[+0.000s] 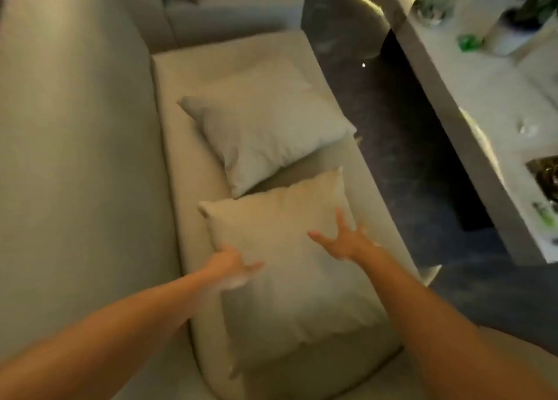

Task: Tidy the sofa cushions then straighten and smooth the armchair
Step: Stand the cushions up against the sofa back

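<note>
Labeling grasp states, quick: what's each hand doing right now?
Left hand: closed on the near cushion, gripping its left edge.
Right hand: open, fingers spread over the same cushion; contact cannot be told.

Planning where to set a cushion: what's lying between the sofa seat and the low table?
Only bare dark floor, in the head view.

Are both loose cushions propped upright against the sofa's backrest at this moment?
No: the far cushion and the near cushion both lie flat on the sofa seat, with the left hand gripping the near one's edge.
</note>
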